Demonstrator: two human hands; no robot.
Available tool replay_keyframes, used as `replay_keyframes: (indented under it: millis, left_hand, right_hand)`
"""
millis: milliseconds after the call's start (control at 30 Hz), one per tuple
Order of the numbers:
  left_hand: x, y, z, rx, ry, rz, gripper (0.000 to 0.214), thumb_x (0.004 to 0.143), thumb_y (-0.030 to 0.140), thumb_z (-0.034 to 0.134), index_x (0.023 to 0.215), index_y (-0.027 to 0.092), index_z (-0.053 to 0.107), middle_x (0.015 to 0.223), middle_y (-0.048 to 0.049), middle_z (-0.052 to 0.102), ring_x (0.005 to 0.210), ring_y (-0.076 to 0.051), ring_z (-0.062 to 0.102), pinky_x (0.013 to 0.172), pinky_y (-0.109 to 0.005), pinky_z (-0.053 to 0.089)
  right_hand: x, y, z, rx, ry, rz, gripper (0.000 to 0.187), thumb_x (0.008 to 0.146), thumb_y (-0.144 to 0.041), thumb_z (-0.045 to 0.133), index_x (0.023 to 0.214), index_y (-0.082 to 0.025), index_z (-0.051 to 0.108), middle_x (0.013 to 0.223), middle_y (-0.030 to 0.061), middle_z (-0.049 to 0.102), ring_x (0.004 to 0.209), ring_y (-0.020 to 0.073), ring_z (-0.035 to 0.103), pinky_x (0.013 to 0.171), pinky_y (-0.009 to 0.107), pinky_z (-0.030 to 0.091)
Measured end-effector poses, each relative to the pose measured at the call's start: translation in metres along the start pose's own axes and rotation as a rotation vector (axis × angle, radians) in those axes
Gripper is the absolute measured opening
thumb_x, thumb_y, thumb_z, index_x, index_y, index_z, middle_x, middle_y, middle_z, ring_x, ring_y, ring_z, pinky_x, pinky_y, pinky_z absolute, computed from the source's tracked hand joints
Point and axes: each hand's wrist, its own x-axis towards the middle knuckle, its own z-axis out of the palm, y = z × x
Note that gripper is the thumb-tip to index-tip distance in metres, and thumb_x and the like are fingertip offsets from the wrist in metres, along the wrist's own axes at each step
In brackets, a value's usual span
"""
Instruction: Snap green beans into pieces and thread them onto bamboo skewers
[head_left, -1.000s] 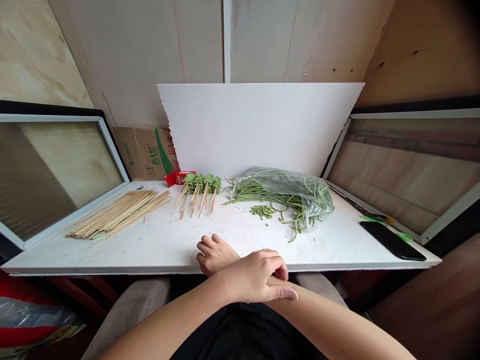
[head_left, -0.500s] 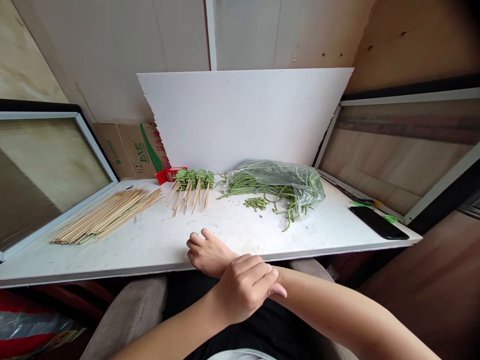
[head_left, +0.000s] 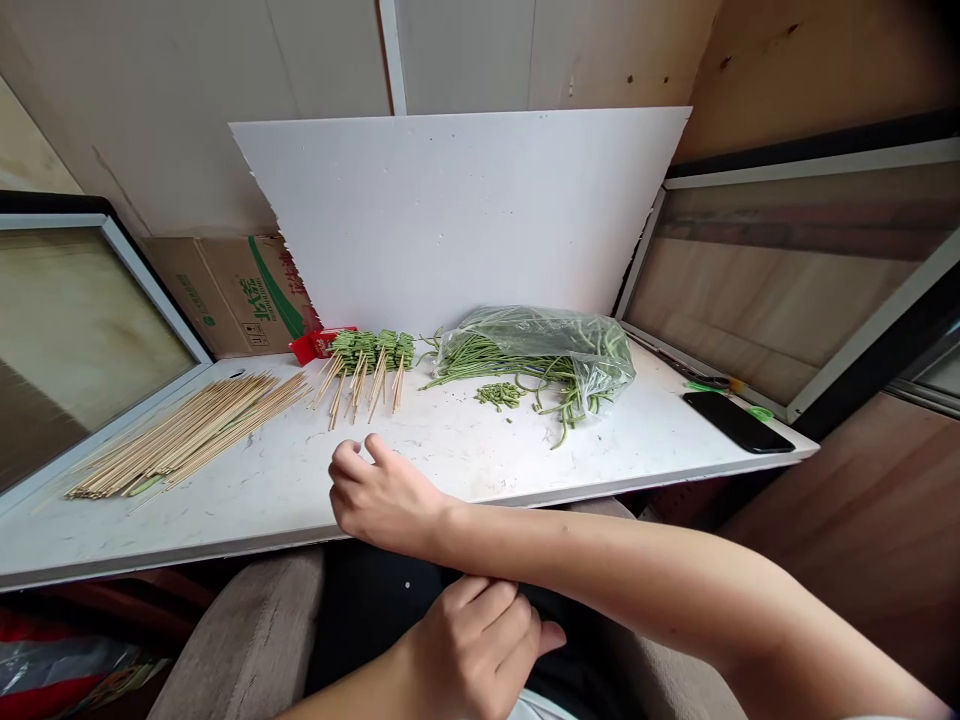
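My right hand [head_left: 382,495] lies on the front edge of the white table [head_left: 285,490], fingers loosely curled with nothing in them; its forearm crosses in from the right. Below it, over my lap, my left hand [head_left: 472,650] is curled closed, knuckles just under the right forearm, holding nothing I can see. Beyond the right hand lie several skewers threaded with green bean pieces [head_left: 367,355]. A pile of bare bamboo skewers [head_left: 187,435] is at the left. A clear bag of long green beans [head_left: 540,350] and a small heap of cut bean pieces [head_left: 499,393] sit at the back right.
A white board [head_left: 450,210] leans against the wall behind the table. A cardboard box [head_left: 225,295] and a red packet [head_left: 315,343] stand at the back left. A black phone [head_left: 739,422] lies at the right edge. Glass-framed panels flank both sides.
My left hand has slid off the right forearm and dropped towards my lap. My right hand has shifted left along the table edge. The view has turned to the right.
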Motion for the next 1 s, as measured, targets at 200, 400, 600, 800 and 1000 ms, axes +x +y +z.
replay_keyframes:
  millis: [200,400,600,800,1000]
  left_hand:
    - [0.024,0.010,-0.017,-0.885,0.034,-0.910,0.039,0.075,0.045,0.090,0.093,0.013,0.074,0.066,-0.0047,0.068,0.058,-0.017,0.063,0.053,-0.026,0.047]
    - [0.063,-0.010,-0.010,-1.685,0.418,-1.353,0.059,0.087,0.053,0.078,0.134,0.018,0.065,0.138,-0.0155,0.065,0.133,-0.035,0.057,0.105,-0.047,0.052]
    - [0.073,-0.023,-0.004,-1.753,0.538,-1.427,0.053,0.081,0.035,0.087,0.127,0.015,0.070,0.133,-0.0154,0.069,0.133,-0.036,0.057,0.111,-0.047,0.047]
    - [0.058,-0.027,-0.015,-1.778,0.368,-1.317,0.057,0.075,0.032,0.091,0.127,0.015,0.074,0.135,-0.0130,0.069,0.138,-0.037,0.054,0.123,-0.049,0.033]
    - [0.053,-0.032,-0.016,-1.752,0.314,-1.262,0.056,0.075,0.033,0.091,0.126,0.017,0.075,0.135,-0.0117,0.070,0.139,-0.038,0.052,0.125,-0.052,0.030]
  right_hand:
    - [0.005,0.015,-0.011,-0.033,0.057,0.054,0.019,0.100,-0.018,0.056,0.094,-0.015,0.074,0.098,0.0131,0.071,0.111,0.0305,0.050,0.082,0.044,0.042]
    - [0.007,0.029,0.025,-0.075,0.007,0.136,0.016,0.097,-0.017,0.061,0.090,-0.014,0.076,0.095,0.0145,0.072,0.106,0.0304,0.051,0.083,0.045,0.043]
    - [0.008,0.030,0.040,-0.065,-0.108,0.217,0.013,0.093,-0.019,0.067,0.085,-0.017,0.078,0.086,0.0124,0.074,0.104,0.0309,0.052,0.090,0.047,0.043]
    - [0.017,0.021,0.021,-0.022,-0.044,0.228,0.014,0.092,-0.016,0.066,0.084,-0.015,0.077,0.087,0.0136,0.073,0.100,0.0299,0.051,0.091,0.049,0.043]
    - [0.020,0.022,0.016,-0.035,-0.007,0.214,0.015,0.092,-0.014,0.064,0.084,-0.015,0.076,0.085,0.0136,0.073,0.098,0.0298,0.050,0.089,0.049,0.043]
